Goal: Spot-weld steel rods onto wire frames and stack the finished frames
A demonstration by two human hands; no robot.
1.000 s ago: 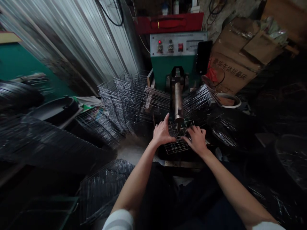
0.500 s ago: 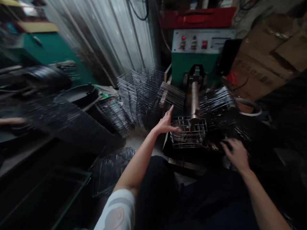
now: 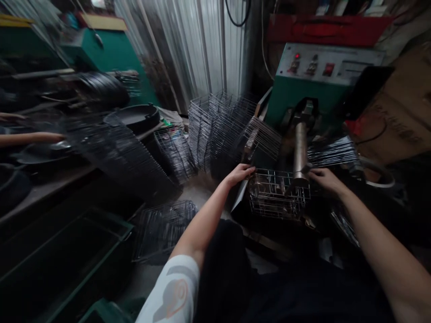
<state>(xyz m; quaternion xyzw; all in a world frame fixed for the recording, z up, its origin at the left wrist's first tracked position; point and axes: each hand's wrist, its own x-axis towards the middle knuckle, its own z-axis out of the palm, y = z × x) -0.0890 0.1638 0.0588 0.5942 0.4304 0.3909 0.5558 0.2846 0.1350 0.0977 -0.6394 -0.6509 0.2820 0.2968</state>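
Note:
A small wire basket sits under the cylindrical metal arm of a green machine. My left hand is closed on the basket's upper left corner, thumb and fingers pinching the wire. At the other end, my right hand has its fingers closed at the upper right corner, just beside the arm's tip. Dim light and blur hide the exact contact of the right fingertips. Thin loose wire pieces lie below my right forearm.
The machine's panel has a lit red lamp. Stacked wire baskets stand to the left, and another wire basket is on the floor. Wire racks lie right of the arm. At far left a co-worker's hand reaches over a bench.
My left hand has closed from a spread pose onto the basket's left corner. My right hand has risen from the loose wires to the basket's right end. The view has swung left.

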